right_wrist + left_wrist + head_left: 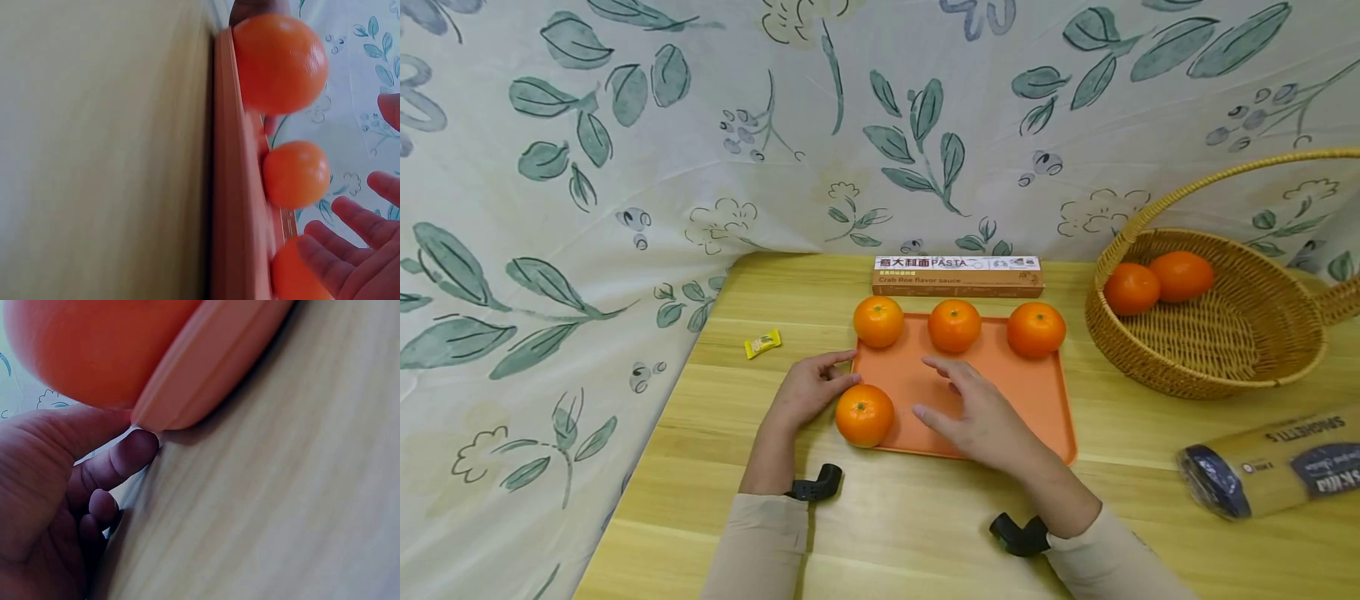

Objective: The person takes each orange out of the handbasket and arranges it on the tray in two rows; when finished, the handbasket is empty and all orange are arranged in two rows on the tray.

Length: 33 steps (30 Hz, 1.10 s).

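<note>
An orange-pink tray [898, 371] lies on the table with oranges at its edges. Three sit along the far side: a left orange [878, 322], a middle orange [954, 326] and a right orange [1036, 329]. A fourth orange [865, 416] is at the near left corner. My left hand [808, 390] pinches the tray's left rim beside that orange; the left wrist view shows the thumb against the rim [194, 369] and a finger low at its edge. Over the tray hovers my right hand [981, 412], fingers spread and holding nothing; the right wrist view shows its fingers [359, 219] apart from the oranges.
Behind the tray lies a pasta box [957, 277]. A wicker basket [1206, 387] holding two orange fruits [1180, 276] stands at the right, its handle arching high. A spaghetti packet [1270, 467] lies at the near right, and a small yellow wrapped candy [763, 343] at the left.
</note>
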Tool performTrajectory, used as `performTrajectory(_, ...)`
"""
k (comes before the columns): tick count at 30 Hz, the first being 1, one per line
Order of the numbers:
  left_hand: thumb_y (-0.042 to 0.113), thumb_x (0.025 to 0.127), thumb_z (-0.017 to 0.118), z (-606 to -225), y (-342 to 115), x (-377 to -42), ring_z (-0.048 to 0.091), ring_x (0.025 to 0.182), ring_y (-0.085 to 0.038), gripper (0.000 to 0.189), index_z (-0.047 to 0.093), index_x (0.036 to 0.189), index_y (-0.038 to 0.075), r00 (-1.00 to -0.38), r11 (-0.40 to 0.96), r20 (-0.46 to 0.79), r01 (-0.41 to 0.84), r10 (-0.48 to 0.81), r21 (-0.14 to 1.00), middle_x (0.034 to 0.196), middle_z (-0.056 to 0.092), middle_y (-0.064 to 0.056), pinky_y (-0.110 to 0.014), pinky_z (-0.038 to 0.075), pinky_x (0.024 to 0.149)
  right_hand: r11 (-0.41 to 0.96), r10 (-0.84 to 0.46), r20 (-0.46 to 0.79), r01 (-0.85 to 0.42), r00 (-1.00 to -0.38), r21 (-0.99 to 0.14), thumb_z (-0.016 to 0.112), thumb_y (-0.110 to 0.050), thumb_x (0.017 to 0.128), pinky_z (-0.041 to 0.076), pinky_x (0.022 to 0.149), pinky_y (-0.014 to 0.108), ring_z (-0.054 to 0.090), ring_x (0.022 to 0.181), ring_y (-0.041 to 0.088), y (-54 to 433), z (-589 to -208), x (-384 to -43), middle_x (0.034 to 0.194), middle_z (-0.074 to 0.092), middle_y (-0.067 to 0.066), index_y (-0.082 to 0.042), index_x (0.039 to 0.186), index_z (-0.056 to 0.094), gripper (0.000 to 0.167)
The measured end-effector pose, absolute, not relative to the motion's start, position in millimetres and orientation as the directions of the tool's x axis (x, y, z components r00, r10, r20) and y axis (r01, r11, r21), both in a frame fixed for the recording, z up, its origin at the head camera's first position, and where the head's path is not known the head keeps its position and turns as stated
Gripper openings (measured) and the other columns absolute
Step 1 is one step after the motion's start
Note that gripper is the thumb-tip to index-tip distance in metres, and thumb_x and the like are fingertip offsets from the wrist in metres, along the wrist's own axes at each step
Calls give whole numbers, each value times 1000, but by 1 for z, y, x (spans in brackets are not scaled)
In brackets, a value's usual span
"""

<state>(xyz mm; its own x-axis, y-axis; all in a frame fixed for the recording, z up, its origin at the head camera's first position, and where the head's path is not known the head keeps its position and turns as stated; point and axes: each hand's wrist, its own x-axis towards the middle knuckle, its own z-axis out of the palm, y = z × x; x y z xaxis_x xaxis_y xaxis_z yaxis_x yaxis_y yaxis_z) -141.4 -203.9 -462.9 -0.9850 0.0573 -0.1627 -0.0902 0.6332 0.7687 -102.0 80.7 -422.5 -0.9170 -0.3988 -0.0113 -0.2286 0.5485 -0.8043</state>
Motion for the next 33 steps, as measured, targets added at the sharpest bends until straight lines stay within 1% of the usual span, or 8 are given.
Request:
performTrajectory(4, 36, 91, 78, -463, -204, -141, 54, 74, -16, 45, 70, 134, 27, -985, 629, -166, -93, 57, 771, 82, 67, 0, -30, 43, 73, 578, -367, -9, -220, -930, -786, 74, -46, 93, 46, 107, 59, 57, 131, 41, 103, -422, -104, 151, 51, 12, -21, 152, 45, 70)
performTrajectory(8, 37, 91, 78, -464, -204, -141, 54, 74, -16, 45, 69, 134, 28, -984, 630, -168, -97, 54, 770, 83, 67, 1, -30, 43, 72, 618, -332, 17, -231, -943, -751, 72, -45, 95, 47, 105, 61, 57, 130, 43, 127, -418, -107, 150, 50, 15, -16, 151, 46, 68)
performTrajectory(13, 38, 91, 78, -464, -204, -142, 54, 73, -16, 45, 69, 134, 29, -985, 632, -166, -98, 50, 769, 83, 67, 1, -30, 43, 72, 688, -271, 116, -276, -956, -671, 74, -34, 95, 42, 106, 65, 51, 132, 44, 158, -405, -113, 149, 50, 18, -9, 146, 50, 62)
performTrajectory(18, 38, 92, 77, -464, -204, -142, 54, 73, -16, 45, 69, 135, 28, -984, 634, -168, -97, 52, 767, 82, 67, 1, -30, 43, 72, 757, -196, 232, -297, -953, -582, 77, -27, 92, 43, 94, 69, 54, 121, 49, 193, -392, -123, 140, 53, 26, -5, 143, 53, 60)
performTrajectory(20, 38, 92, 77, -464, -204, -142, 54, 73, -16, 45, 69, 135, 28, -985, 637, -167, -96, 52, 765, 82, 67, 1, -30, 43, 73, 779, -172, 239, -281, -956, -561, 76, -28, 93, 42, 93, 71, 52, 122, 51, 207, -387, -129, 141, 52, 27, -5, 143, 54, 59)
performTrajectory(27, 37, 92, 77, -464, -203, -142, 53, 72, -17, 45, 69, 134, 28, -985, 636, -164, -96, 49, 766, 82, 66, 0, -30, 43, 72, 858, -114, 201, -199, -973, -475, 69, -35, 97, 34, 100, 71, 45, 128, 52, 252, -374, -155, 145, 46, 31, -3, 145, 49, 61)
performTrajectory(31, 36, 91, 78, -463, -203, -141, 53, 73, -16, 44, 69, 134, 28, -985, 636, -164, -95, 49, 765, 81, 65, 1, -30, 43, 72, 883, -112, 161, -172, -981, -437, 66, -39, 99, 31, 102, 74, 39, 132, 56, 274, -372, -171, 148, 42, 34, -1, 147, 46, 65)
performTrajectory(33, 36, 91, 78, -463, -203, -141, 53, 73, -16, 45, 69, 134, 28, -985, 634, -163, -93, 52, 768, 81, 65, 0, -30, 43, 72, 889, -119, 153, -174, -981, -423, 67, -38, 98, 32, 100, 75, 39, 130, 58, 282, -372, -178, 146, 42, 36, 1, 147, 45, 66)
